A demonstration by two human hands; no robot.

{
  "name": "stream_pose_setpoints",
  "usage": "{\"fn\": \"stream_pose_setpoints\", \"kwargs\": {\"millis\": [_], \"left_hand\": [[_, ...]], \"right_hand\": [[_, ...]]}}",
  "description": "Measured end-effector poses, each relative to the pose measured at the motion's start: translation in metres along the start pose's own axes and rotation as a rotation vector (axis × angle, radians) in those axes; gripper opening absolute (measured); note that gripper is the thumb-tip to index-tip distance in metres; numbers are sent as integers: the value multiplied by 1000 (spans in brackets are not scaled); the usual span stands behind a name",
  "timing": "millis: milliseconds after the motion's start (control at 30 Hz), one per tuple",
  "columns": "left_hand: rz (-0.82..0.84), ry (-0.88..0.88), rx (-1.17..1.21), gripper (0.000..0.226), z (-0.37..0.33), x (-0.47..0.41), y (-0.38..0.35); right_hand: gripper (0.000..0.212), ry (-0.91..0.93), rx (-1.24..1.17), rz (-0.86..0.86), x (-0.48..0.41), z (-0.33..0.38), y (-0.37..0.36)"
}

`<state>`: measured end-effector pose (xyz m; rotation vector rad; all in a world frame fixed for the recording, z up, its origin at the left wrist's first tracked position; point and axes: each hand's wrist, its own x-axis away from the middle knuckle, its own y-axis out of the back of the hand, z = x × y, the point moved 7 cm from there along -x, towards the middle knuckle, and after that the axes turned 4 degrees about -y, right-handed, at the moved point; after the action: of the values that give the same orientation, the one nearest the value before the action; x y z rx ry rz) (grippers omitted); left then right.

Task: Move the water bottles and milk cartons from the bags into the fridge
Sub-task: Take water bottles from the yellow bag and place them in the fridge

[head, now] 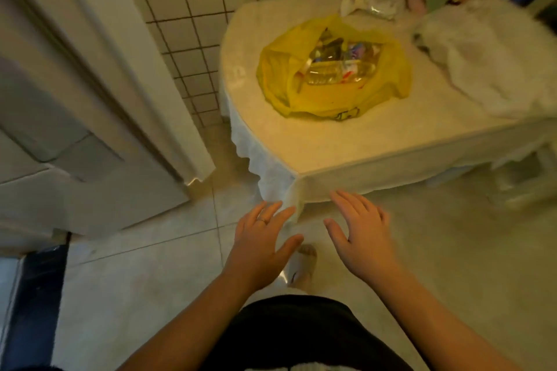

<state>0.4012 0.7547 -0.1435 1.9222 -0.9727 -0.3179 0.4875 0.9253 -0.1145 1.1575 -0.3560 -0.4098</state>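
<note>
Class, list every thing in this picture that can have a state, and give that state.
yellow bag, open at the top, resting on the table
water bottle, lying on its side inside the yellow bag
white bag, crumpled on the table, contents hidden
left hand, open, holding nothing
right hand, open, holding nothing

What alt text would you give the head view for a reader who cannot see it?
The left hand and right hand hover open and empty before a cloth-covered table. On it an open yellow bag shows clear water bottles inside, a white bag beside it.
</note>
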Motion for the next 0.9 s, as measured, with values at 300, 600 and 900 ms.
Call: {"fn": "stream_pose_setpoints", "kwargs": {"millis": [300,600,900], "left_hand": [[27,-162,14,79,-77,-192,-8],[-57,-136,16,69,-93,-301,2],[-138,-11,-49,63,-87,-355,-4]], "right_hand": [[57,-113,40,-49,-112,-102,64],[57,-145,1,-60,-204,-153,83],[59,43,-13,-52,-305,-180,94]]}}
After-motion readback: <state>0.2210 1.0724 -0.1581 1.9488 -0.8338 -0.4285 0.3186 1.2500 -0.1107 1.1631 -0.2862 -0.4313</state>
